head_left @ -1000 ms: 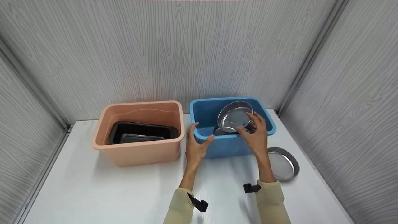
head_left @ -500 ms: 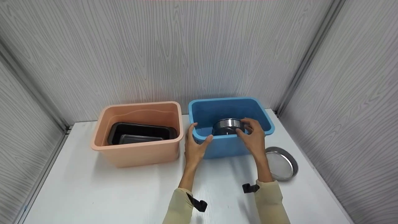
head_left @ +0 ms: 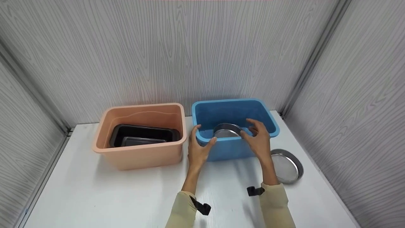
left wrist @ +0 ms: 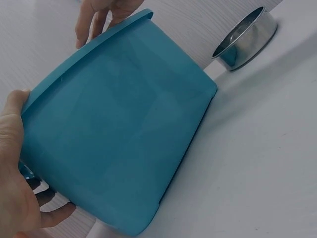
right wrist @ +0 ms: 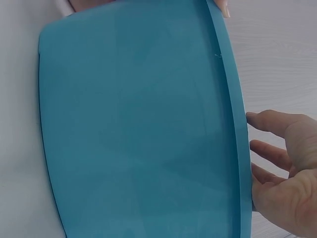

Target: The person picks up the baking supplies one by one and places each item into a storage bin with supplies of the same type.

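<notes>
A blue plastic bin (head_left: pixel 232 148) stands at the right of the table. Its left front corner is gripped by my left hand (head_left: pixel 199 152), thumb at the front rim and fingers along the side wall. Inside lies a round silver cake pan (head_left: pixel 227 130), its lower part hidden by the front wall. Just right of that pan, my right hand (head_left: pixel 259 139) hovers at the front rim with fingers spread and nothing held. A second round cake pan (head_left: pixel 286 166) lies on the table, right of the bin. In the right wrist view, the bin's wall (right wrist: pixel 138 119) hides its contents.
To the left stands a pink bin (head_left: pixel 145 155) holding a black rectangular loaf pan (head_left: pixel 142 133), apparently with more dark bakeware in it. Both bins stand near the back wall (head_left: pixel 190 57) on a white table (head_left: pixel 126 196). A side wall rises at the right.
The round cake pan in my right hand has gone down into the blue bin, and the hand has let go of it. My left hand keeps its place on the bin's corner.
</notes>
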The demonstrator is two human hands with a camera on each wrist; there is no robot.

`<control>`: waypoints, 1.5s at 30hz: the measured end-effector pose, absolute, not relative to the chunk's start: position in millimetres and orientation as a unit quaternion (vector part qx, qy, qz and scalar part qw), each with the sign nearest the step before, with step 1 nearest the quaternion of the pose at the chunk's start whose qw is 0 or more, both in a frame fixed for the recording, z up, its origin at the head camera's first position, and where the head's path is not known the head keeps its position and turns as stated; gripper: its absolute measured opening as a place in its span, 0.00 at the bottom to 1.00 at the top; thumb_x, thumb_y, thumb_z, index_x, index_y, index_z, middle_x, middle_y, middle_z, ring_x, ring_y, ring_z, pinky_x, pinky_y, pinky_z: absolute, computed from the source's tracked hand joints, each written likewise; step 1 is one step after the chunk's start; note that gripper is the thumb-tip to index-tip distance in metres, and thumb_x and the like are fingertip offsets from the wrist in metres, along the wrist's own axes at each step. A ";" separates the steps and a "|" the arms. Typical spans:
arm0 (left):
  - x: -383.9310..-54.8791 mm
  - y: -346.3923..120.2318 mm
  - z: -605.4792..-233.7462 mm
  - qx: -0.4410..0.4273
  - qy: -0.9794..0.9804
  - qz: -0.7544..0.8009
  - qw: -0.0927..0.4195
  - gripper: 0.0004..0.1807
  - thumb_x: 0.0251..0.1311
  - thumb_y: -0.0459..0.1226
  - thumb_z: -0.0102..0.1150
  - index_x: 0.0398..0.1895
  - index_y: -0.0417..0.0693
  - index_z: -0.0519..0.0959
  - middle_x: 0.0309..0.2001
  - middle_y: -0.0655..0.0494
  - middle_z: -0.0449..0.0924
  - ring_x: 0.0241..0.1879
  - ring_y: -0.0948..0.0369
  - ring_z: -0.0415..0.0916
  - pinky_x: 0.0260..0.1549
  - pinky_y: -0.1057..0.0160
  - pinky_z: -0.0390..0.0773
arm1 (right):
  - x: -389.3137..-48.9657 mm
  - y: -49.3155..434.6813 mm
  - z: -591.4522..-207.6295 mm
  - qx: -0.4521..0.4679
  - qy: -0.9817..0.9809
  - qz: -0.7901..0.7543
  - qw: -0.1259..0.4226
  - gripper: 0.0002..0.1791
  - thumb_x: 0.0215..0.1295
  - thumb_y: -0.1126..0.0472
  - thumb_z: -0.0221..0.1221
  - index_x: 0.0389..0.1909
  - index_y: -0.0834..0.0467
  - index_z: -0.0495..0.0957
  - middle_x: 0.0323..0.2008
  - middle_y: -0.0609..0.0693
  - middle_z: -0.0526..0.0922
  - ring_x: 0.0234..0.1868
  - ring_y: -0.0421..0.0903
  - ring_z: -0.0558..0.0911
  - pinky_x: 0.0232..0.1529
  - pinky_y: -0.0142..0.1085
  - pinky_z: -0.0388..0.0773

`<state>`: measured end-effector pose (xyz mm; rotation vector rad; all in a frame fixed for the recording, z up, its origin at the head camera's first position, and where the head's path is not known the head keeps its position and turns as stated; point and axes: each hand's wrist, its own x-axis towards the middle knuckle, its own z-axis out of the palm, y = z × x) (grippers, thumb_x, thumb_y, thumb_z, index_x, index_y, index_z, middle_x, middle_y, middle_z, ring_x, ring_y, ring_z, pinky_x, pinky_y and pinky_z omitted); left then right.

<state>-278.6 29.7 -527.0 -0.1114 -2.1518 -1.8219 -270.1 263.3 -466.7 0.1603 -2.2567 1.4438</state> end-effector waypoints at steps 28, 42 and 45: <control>-286.1 24.8 -529.9 -0.040 -0.742 -0.652 0.151 0.47 0.58 0.57 0.73 0.78 0.60 0.62 0.80 0.53 0.59 0.77 0.50 0.58 0.72 0.35 0.59 | -252.8 251.8 -456.0 0.089 -0.767 0.593 0.227 0.29 0.71 0.67 0.64 0.71 0.66 0.71 0.69 0.66 0.72 0.66 0.65 0.76 0.69 0.57 0.71; -292.5 19.3 -526.9 -0.026 -0.745 -0.651 0.147 0.47 0.58 0.58 0.73 0.78 0.63 0.62 0.80 0.53 0.59 0.77 0.49 0.58 0.72 0.35 0.59 | -245.2 245.9 -458.3 0.105 -0.690 0.664 0.269 0.26 0.72 0.71 0.63 0.69 0.67 0.73 0.67 0.67 0.75 0.66 0.63 0.76 0.64 0.44 0.75; -291.6 18.9 -526.6 -0.025 -0.744 -0.652 0.143 0.48 0.57 0.59 0.73 0.78 0.61 0.62 0.80 0.52 0.59 0.77 0.49 0.59 0.72 0.35 0.59 | -247.2 247.8 -465.6 0.106 -0.687 0.667 0.267 0.26 0.72 0.71 0.62 0.69 0.67 0.72 0.67 0.67 0.74 0.67 0.62 0.75 0.66 0.48 0.72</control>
